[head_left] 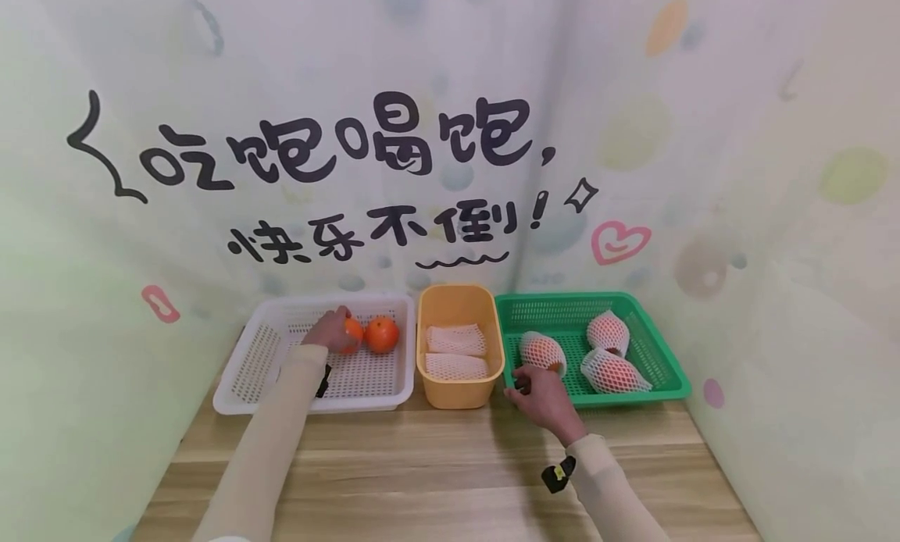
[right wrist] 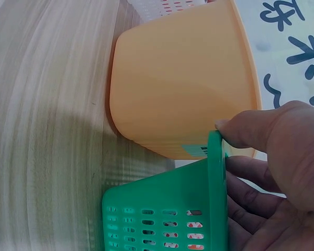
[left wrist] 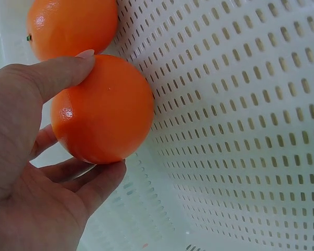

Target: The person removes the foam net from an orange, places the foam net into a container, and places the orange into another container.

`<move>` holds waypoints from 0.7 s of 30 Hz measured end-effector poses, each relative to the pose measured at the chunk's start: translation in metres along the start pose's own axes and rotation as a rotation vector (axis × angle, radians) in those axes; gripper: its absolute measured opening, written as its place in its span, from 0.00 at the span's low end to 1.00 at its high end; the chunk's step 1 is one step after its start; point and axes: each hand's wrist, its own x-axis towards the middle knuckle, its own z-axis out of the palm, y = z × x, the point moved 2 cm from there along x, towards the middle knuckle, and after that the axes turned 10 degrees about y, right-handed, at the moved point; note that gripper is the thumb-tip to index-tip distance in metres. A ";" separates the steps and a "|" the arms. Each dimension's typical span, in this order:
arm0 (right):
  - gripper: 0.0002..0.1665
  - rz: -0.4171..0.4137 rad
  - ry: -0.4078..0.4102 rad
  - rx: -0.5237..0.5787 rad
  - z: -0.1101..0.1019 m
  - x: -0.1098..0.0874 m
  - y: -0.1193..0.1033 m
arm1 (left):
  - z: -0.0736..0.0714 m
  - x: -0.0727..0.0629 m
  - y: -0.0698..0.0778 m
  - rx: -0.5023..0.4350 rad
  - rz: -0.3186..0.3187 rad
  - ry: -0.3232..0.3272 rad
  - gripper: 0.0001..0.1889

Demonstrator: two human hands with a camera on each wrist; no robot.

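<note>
My left hand (head_left: 327, 331) is inside the white basket (head_left: 373, 403) and grips an orange (left wrist: 104, 112), thumb on one side and fingers curled under the other. A second orange (head_left: 382, 336) sits right beside it. At the front left corner of the green basket (head_left: 626, 401), my right hand (head_left: 544, 401) pinches the rim (right wrist: 217, 193), with the thumb outside and the fingers inside. Just behind that hand lies a fruit in a white foam net (head_left: 540, 350). Two more netted fruits, one at the back (head_left: 608, 333) and one in front (head_left: 614, 372), lie farther right.
Between the baskets stands a yellow bin (head_left: 460, 394) holding foam net sleeves (head_left: 455, 366). All three containers stand side by side on a wood-grain table (head_left: 422, 479). A printed curtain (head_left: 450, 73) rises behind them, and pale walls flank both sides.
</note>
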 end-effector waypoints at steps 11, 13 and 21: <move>0.18 -0.002 0.006 0.000 0.002 0.000 0.000 | -0.007 -0.006 0.001 -0.023 -0.042 -0.022 0.45; 0.17 -0.004 0.007 -0.002 0.002 0.001 0.000 | -0.009 -0.007 0.003 -0.026 -0.037 -0.020 0.45; 0.18 -0.004 0.005 -0.002 0.000 -0.001 0.000 | -0.022 -0.013 0.015 0.008 0.052 0.018 0.44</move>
